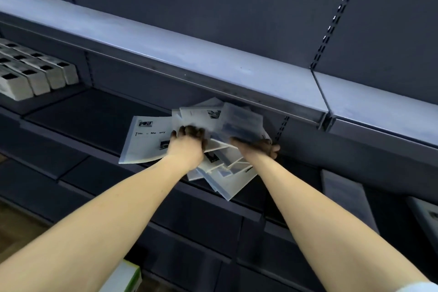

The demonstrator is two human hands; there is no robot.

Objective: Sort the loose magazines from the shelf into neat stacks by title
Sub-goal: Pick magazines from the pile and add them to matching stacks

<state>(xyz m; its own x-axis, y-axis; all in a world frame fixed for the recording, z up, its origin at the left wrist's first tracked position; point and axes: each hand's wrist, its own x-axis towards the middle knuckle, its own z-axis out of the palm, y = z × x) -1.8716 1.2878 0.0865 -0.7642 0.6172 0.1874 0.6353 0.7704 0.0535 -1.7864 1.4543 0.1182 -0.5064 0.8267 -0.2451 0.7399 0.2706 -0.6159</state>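
Two hands show, the left hand and the right hand, both among a loose heap of magazines at the middle of the frame. The heap is fanned and partly blurred, so its exact number cannot be told; at least six covers show. One magazine lies flat at its left. At the left edge stand four rows of white boxes. One green-edged box sits at the bottom.

The top sheet of the magazine pile is motion-blurred, its print unreadable. The right hand has its fingers hidden under the pile. At 9 o'clock, the boxes run off the edge.
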